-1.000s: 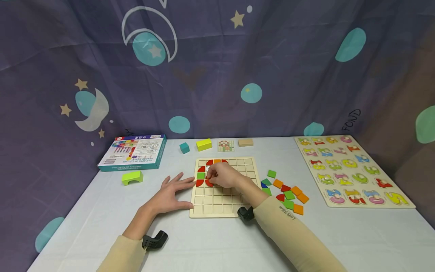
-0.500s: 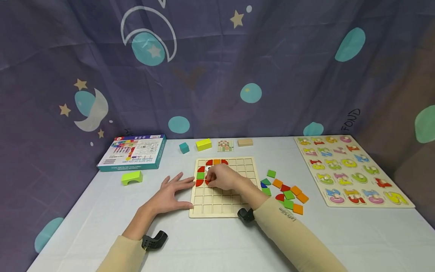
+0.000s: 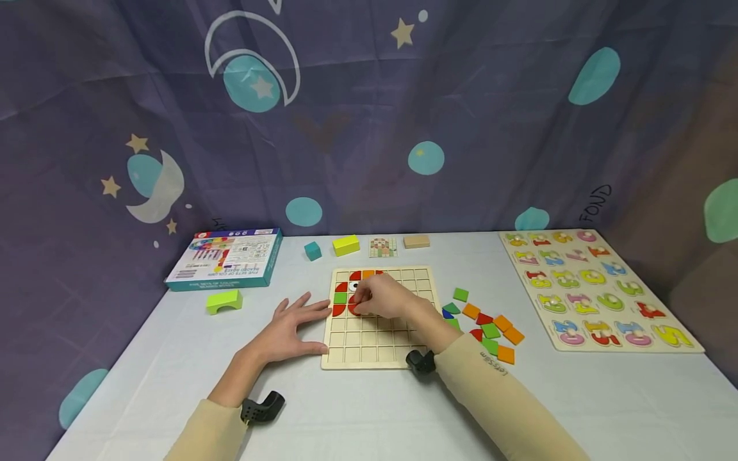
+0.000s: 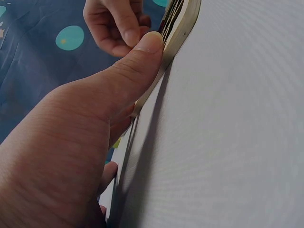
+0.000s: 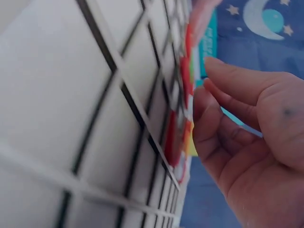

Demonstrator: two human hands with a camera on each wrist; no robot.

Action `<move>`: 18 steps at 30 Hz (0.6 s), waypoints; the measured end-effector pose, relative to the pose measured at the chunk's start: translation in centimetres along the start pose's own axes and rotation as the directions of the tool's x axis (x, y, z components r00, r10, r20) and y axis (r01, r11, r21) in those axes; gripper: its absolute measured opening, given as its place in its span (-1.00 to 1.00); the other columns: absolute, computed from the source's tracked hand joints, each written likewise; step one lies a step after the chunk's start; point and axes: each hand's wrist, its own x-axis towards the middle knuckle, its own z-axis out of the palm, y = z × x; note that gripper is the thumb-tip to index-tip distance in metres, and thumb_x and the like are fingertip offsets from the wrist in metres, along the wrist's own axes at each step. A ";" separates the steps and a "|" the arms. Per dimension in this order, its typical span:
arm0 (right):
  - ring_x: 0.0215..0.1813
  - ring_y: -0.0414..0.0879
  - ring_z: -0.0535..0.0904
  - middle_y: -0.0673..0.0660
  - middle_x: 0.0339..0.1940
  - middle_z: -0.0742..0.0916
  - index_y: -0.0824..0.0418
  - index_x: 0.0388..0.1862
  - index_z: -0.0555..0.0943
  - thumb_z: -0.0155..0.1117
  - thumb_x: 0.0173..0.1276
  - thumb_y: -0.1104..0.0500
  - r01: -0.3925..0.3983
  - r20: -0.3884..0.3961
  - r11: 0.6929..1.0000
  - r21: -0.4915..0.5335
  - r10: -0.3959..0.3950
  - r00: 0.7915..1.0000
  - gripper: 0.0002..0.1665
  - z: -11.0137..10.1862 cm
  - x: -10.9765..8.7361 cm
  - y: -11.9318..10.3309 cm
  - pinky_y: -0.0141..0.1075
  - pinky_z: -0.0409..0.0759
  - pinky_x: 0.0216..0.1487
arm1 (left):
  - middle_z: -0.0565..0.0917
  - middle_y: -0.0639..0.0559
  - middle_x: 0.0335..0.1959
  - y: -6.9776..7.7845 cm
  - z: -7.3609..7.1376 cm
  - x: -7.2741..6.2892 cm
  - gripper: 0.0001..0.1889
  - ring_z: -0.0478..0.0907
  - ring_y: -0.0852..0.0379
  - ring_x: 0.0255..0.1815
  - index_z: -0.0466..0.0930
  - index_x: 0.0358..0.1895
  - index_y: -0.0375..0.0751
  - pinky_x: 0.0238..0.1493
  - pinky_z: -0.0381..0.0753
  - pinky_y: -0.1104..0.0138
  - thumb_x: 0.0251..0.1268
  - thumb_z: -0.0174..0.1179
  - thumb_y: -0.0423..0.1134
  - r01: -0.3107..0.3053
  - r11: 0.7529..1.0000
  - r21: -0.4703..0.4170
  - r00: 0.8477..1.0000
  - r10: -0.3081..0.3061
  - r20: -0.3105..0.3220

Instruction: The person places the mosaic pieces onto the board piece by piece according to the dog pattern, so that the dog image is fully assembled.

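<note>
A wooden grid board [image 3: 377, 355] lies on the table, with red, green and orange pieces in its upper left cells. Spread along the board's left edge is my left hand [image 3: 294, 330], its thumb [image 4: 151, 43] touching the corner area of the rim. Over the upper left cells hovers my right hand [image 3: 383, 298], fingers bent and nothing seen between thumb and fingertips in the right wrist view. Just below those fingertips sits a red rounded piece [image 3: 353, 310]. A white piece with a black dot [image 3: 353, 286] lies above it, and a green square [image 3: 340, 298] to its left.
Loose green, orange and red pieces [image 3: 491, 330] are scattered right of the board. Behind it stand a teal cube [image 3: 313, 250], a yellow block [image 3: 346, 245], a pattern card [image 3: 383, 247] and a wooden block [image 3: 416, 241]. A box [image 3: 225, 259], green arch [image 3: 225, 301] and number puzzle [image 3: 599, 294] flank it.
My right hand has drawn slightly to the right, uncovering more of the white dotted piece and the red piece by its fingertips. The left hand stays put.
</note>
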 end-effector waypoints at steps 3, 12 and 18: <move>-0.45 -0.18 0.51 -0.03 -0.47 0.65 0.20 -0.32 0.68 0.45 0.31 0.26 -0.004 -0.019 0.999 0.045 0.005 1.000 -0.92 -1.0 -0.7 0.3 -0.33 0.51 -0.32 | 0.40 0.09 0.47 0.1 0.0 0.0 -0.18 -0.04 -0.23 0.60 0.56 0.37 -0.09 0.45 -0.31 -0.29 0.01 0.51 0.21 0.007 1.000 0.001 1.000 -0.007 0.003; -0.29 -0.08 0.60 -0.01 -0.29 0.69 0.19 -0.18 0.69 0.43 0.35 0.18 -0.021 -0.080 0.990 0.137 0.032 0.996 -0.87 -4.0 -3.6 1.5 -0.23 0.59 -0.24 | 0.42 0.06 0.46 0.0 0.0 0.0 -0.19 -0.03 -0.25 0.60 0.57 0.36 -0.10 0.44 -0.31 -0.33 0.02 0.52 0.19 0.003 1.000 -0.012 1.000 -0.003 -0.003; -0.27 -0.02 0.60 0.02 -0.25 0.69 0.22 -0.11 0.70 0.44 0.35 0.18 -0.048 -0.123 0.985 0.166 0.069 0.990 -0.81 -5.2 -5.8 2.9 -0.19 0.58 -0.22 | 0.42 0.07 0.47 0.0 0.0 -0.1 -0.18 -0.04 -0.25 0.60 0.56 0.36 -0.09 0.44 -0.31 -0.32 0.01 0.52 0.19 0.002 1.000 -0.016 1.000 -0.002 -0.003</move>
